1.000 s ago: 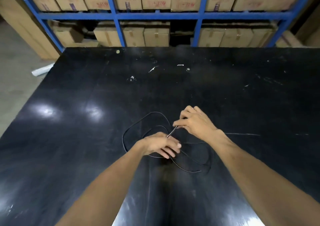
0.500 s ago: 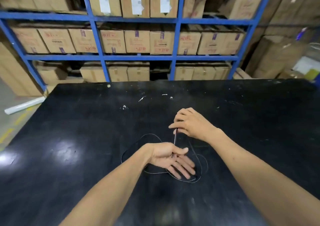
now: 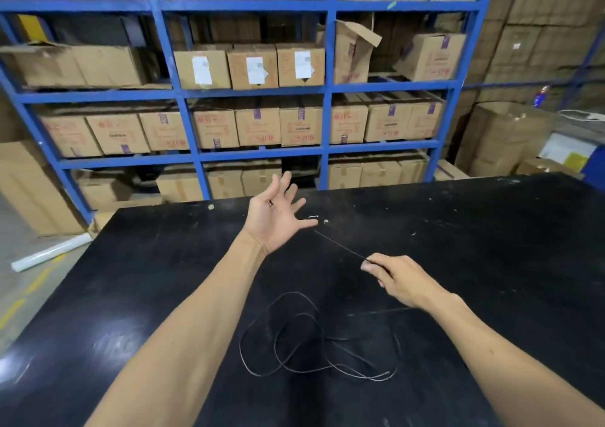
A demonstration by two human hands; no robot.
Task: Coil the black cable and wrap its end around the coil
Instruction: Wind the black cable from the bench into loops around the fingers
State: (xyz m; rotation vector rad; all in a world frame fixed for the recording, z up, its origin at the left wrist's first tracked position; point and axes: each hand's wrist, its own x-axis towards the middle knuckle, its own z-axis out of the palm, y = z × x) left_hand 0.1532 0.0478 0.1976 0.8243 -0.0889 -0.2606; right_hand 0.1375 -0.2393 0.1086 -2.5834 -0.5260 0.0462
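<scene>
Thin black cable [image 3: 294, 338] lies in loose loops near the black bench's [image 3: 131, 295] front edge. Right hand [image 3: 397, 279] pinched on one strand, which runs taut toward the far edge. Left hand [image 3: 275, 217] raised, palm up, fingers spread, gripping nothing.

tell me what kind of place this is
Most likely a warehouse or stockroom. Tall blue metal shelves are packed with cardboard boxes, more boxes are stacked at the right, and the person works at a big black table.
</scene>
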